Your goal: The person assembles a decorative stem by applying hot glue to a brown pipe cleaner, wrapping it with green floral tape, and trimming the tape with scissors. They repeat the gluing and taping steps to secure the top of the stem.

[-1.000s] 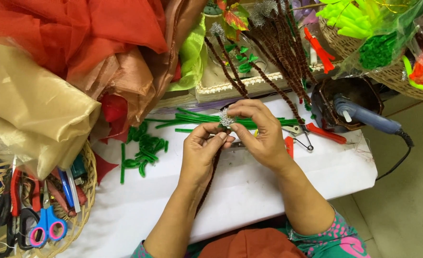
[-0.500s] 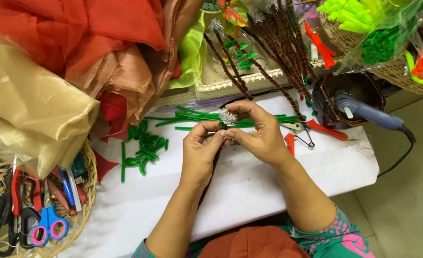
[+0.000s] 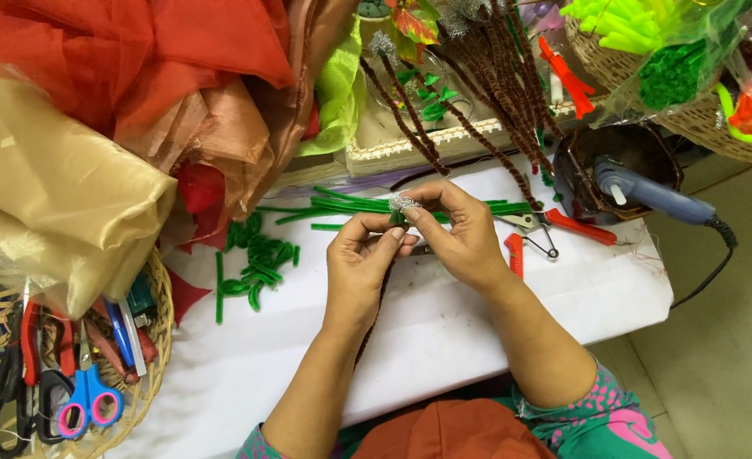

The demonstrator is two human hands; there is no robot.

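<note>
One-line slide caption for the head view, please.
Left hand and right hand pinch a silvery-tipped green pipe cleaner over a white table.

- My left hand (image 3: pixel 361 265) and right hand (image 3: pixel 454 234) meet over the table (image 3: pixel 444 340), pinching a stem (image 3: pixel 399 214).
- Sticks (image 3: pixel 342 204) lie behind my hands.
- Pliers (image 3: pixel 554 228) lie right of them.
- A basket (image 3: pixel 151 374) with scissors (image 3: pixel 87 399) sits far left.
- Cloth (image 3: pixel 96 127) is piled behind it.
</note>
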